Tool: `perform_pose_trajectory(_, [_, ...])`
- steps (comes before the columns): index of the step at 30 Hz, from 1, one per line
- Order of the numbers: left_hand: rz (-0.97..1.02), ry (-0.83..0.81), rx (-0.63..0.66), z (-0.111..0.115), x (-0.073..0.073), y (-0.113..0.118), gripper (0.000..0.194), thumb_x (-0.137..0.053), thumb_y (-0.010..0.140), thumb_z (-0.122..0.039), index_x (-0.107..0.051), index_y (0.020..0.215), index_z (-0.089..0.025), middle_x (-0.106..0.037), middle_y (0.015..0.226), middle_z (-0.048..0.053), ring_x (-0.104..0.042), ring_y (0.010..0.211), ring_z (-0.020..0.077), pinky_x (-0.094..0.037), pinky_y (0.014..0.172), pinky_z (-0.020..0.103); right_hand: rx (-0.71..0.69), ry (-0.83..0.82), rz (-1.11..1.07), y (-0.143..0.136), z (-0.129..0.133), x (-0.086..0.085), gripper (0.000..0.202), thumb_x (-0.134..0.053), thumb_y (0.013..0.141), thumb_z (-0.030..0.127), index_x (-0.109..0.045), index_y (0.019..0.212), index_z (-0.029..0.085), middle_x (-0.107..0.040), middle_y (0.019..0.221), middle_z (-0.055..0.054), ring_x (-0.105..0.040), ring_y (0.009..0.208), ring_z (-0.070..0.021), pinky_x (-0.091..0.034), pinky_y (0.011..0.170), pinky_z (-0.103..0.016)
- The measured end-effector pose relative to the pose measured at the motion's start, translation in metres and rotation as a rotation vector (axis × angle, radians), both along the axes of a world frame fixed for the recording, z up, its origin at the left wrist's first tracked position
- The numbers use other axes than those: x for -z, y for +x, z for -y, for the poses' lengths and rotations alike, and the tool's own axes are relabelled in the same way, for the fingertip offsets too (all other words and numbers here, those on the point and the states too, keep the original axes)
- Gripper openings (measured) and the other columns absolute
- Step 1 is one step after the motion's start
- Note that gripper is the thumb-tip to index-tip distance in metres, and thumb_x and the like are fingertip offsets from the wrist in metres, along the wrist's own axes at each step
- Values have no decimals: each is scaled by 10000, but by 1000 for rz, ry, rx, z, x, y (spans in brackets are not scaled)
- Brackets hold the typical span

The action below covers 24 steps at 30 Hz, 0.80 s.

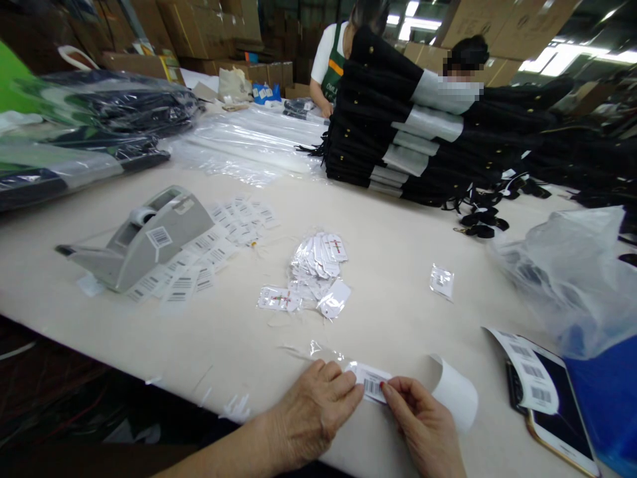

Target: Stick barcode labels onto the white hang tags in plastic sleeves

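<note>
A small white tag with a barcode (372, 387) lies on the table between my two hands. My left hand (318, 408) presses its curled fingers on the tag's left end. The thumb and forefinger of my right hand (423, 425) pinch the right edge, partly covering the barcode. Whether the barcode is a separate sticker, I cannot tell. Clear plastic film (323, 350) shows beyond my left fingers. Just right of my right hand, a curled white label strip (460, 393) stands on the table. Ahead is a pile of white hang tags (318, 262) in clear sleeves.
A grey tape dispenser (164, 236) stands at left beside scattered barcode labels (182, 285). Stacked black bags (398, 126) rise at the back. At right are a phone (562, 405), a label strip (532, 375) and a plastic bag (562, 265). Two people are across the table.
</note>
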<state>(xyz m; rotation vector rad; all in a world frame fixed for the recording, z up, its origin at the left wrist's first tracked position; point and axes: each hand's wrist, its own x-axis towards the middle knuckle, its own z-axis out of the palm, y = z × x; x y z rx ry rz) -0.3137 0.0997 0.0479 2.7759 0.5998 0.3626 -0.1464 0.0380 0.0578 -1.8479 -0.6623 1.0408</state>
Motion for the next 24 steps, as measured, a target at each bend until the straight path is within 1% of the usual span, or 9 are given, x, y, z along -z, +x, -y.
perform_pose_trajectory(6, [-62,13,3,2,-2,1,301,-415,857,-156,-450,1154,-121,-568,981,76,-481,811,193,-396,695,351,-229,3,306,8,4,14,321,-543,730,503,-578,717,184,-612,593,1,-578,536,-142,-456,513,-227])
perform_pose_trajectory(10, [-47,-3,-11,2,-1,2,300,-420,846,-143,-457,1142,-123,-568,995,70,-475,807,196,-392,692,357,-262,70,836,6,10,23,276,-495,804,433,-555,872,173,-623,596,-7,-590,471,-147,-447,434,-233])
perform_pose_trajectory(12, [-37,-13,-14,2,0,2,300,-419,840,-136,-459,1138,-127,-568,990,69,-471,803,195,-390,690,357,-294,228,1137,3,15,29,210,-486,831,331,-557,932,161,-664,696,-45,-630,568,-162,-475,505,-247])
perform_pose_trajectory(13, [-34,-21,-16,1,0,2,295,-417,838,-131,-464,1130,-130,-567,981,67,-469,799,194,-390,687,357,-346,334,1272,1,17,32,195,-472,838,267,-563,966,153,-685,792,-71,-650,672,-178,-492,606,-269])
perform_pose_trajectory(15, [-31,-43,-23,1,1,3,271,-415,835,-129,-479,1098,-140,-565,955,58,-463,788,195,-389,680,358,-495,500,1476,-3,21,37,260,-445,826,182,-562,1051,125,-681,985,-110,-634,893,-225,-430,864,-368])
perform_pose_trajectory(17, [-27,-63,-24,1,1,2,250,-419,833,-132,-485,1073,-147,-560,936,50,-458,787,198,-389,679,363,-604,524,1593,-9,23,40,340,-448,806,188,-549,1113,82,-639,1103,-138,-591,1003,-284,-262,1009,-495])
perform_pose_trajectory(19, [-18,-76,-21,1,1,2,232,-419,834,-134,-483,1056,-151,-555,917,42,-455,783,199,-391,679,363,-601,454,1647,-15,22,40,371,-450,794,208,-556,1114,53,-620,1129,-158,-576,1020,-324,-141,1038,-569])
perform_pose_trajectory(22, [19,-85,-32,0,3,1,193,-388,839,-113,-484,1002,-154,-546,884,40,-449,763,194,-396,677,356,-568,401,1655,-22,20,37,376,-426,795,205,-568,1101,36,-608,1145,-168,-543,1070,-337,-107,1049,-576])
perform_pose_trajectory(24, [69,-85,-47,0,5,1,207,-372,828,-92,-471,1003,-142,-542,903,58,-451,775,198,-403,699,359,-601,431,1645,-21,20,35,386,-429,802,229,-566,1110,40,-596,1169,-156,-445,1182,-336,-89,1064,-559])
